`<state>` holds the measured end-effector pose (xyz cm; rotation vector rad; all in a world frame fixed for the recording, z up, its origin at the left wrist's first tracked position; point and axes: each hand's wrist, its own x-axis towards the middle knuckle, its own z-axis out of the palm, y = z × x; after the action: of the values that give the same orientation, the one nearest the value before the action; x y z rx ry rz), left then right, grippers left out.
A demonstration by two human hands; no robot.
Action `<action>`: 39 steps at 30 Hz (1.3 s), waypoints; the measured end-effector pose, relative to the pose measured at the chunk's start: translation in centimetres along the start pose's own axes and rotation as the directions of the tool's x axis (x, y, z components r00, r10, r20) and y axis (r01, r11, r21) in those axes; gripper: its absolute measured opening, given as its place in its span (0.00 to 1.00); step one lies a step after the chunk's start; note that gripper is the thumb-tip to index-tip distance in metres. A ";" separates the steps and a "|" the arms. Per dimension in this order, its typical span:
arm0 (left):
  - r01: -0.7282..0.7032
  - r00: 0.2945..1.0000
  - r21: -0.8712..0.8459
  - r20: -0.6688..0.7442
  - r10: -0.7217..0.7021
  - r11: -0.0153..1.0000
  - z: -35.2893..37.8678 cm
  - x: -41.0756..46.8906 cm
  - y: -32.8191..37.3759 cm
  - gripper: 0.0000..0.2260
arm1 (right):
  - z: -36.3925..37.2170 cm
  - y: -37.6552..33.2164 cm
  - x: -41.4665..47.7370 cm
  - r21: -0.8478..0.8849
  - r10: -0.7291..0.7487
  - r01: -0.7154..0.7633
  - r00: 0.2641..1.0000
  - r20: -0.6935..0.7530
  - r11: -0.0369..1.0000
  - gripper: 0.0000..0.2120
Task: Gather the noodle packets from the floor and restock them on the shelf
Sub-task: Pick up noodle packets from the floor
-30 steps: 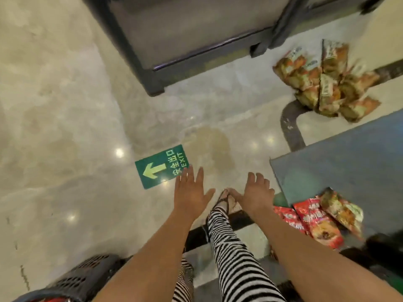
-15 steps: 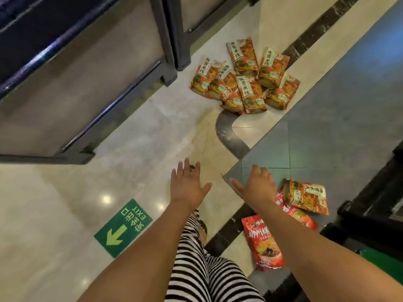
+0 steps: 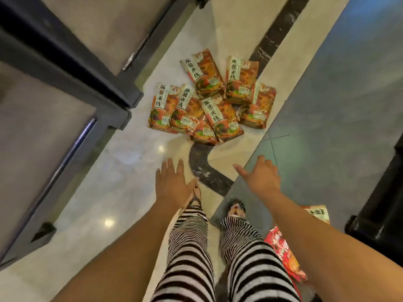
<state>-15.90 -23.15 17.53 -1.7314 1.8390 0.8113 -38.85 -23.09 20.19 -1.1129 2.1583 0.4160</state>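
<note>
A bare stretch of floor (image 3: 139,162) was left free between the left hand (image 3: 173,184), the right hand (image 3: 260,177) and the pile of packets (image 3: 207,99). On the left the way was closed by a dark shelf frame (image 3: 98,79), its corner just beside the pile. On the right, grey tiles (image 3: 327,105) lay uncovered as far as a black unit (image 3: 381,214), well apart from the pile.

the orange noodle packets (image 3: 220,118) carry the characters 麻酱米线 and, lower down, 100%.
</note>
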 end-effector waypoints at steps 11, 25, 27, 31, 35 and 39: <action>0.039 0.946 -0.162 -0.310 -0.089 0.986 7.3 28.5 3.4 0.38 | 9.0 -2.6 29.3 0.326 0.042 -0.044 0.999 0.014 0.944 0.52; 0.160 0.858 -0.310 -0.426 -0.287 0.937 10.7 46.0 0.0 0.48 | 17.9 -4.4 42.9 0.495 0.107 -0.002 0.977 -0.185 0.869 0.50; 0.210 0.870 -0.344 -0.362 -0.335 0.915 9.6 45.5 -0.2 0.53 | 18.3 -4.8 42.1 0.564 0.078 0.011 0.988 -0.134 0.825 0.48; 0.321 0.880 -0.349 -0.233 -0.414 0.880 8.7 45.8 0.0 0.58 | 19.2 -5.0 42.1 0.735 0.012 -0.013 1.000 0.006 0.678 0.47; 0.343 0.886 -0.340 -0.193 -0.422 0.876 8.2 46.2 -0.1 0.59 | 19.0 -4.5 42.6 0.845 -0.109 -0.025 0.989 0.098 0.534 0.21; 0.289 0.935 -0.363 -0.093 -0.343 0.886 8.2 46.2 -0.3 0.62 | 19.0 -3.7 41.7 0.867 -0.134 -0.098 0.973 0.186 0.489 0.23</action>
<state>-19.70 -50.09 -20.67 -2.3024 1.5032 0.9235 -45.33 -39.80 -22.09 -0.4331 1.7283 -0.5479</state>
